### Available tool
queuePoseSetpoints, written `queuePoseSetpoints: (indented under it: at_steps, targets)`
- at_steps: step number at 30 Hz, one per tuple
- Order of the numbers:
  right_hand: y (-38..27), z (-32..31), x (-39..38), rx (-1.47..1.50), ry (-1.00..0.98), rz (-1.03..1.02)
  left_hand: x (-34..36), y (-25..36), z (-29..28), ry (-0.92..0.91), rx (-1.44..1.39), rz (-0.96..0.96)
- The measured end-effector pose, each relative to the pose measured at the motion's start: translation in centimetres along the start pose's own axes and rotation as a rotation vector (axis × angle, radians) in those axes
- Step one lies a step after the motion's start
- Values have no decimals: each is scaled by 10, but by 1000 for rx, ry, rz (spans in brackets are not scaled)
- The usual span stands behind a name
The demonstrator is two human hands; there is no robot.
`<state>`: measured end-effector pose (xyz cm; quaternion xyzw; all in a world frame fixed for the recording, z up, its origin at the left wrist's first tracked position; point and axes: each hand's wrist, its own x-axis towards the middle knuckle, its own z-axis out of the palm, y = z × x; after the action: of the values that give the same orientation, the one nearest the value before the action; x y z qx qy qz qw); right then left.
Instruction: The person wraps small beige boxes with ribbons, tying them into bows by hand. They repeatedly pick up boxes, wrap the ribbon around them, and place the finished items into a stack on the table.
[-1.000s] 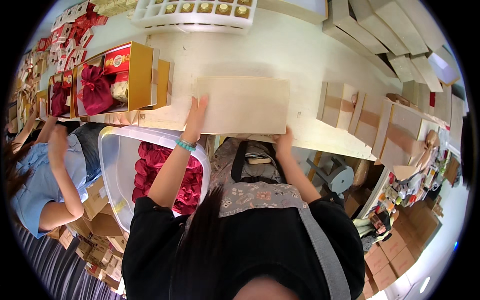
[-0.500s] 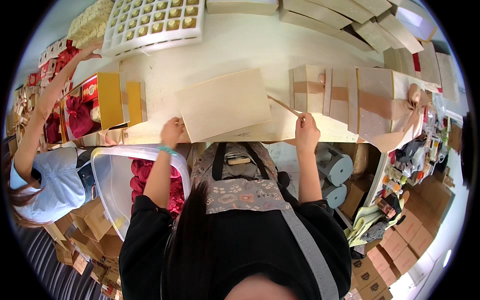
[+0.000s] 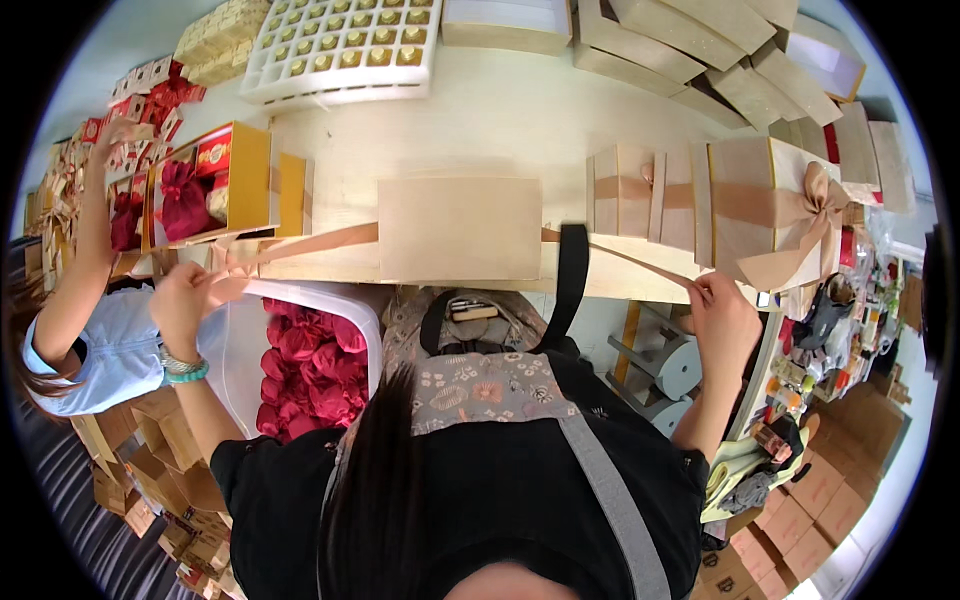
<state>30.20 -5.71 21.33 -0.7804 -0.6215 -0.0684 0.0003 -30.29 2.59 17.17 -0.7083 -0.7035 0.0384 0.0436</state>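
A flat-topped beige box or lid lies squarely on the worktable in front of me. From its left and right sides comes a tan ribbon, pulled out both ways; its middle is hidden by the box. My left hand, out past the plastic tub, is closed on one end of the ribbon. Far to the right, my right hand pinches the other end. Beside the right stretch of ribbon stand beige gift boxes, the largest tied with a tan bow.
At left, an open yellow box holds red pouches. A co-worker's arm reaches past it. A clear tub with crimson bundles stands below the table edge. A white foam tray of gold-capped bottles and stacked beige boxes line the back.
Both my hands have moved outward, drawing the ribbon long on either side. The box has turned from tilted to square. The co-worker's hand has shifted left and down.
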Motion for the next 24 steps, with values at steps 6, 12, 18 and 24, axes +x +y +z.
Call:
queuePoseSetpoints:
  at_steps: [6, 12, 18, 24]
  targets:
    - [-7, -92, 18, -269, 826, -237, 7, 21, -124, 636, 389, 336]
    - [-141, -106, 81, 986, 496, -909, 58, 150, -186, 899, 60, 735]
    - [-186, -117, 139, 1293, -101, -520, 101, 246, -140, 1232, -845, 561]
    - [-215, -142, 157, 891, 211, -606, 75, 305, -77, 455, -1047, 512]
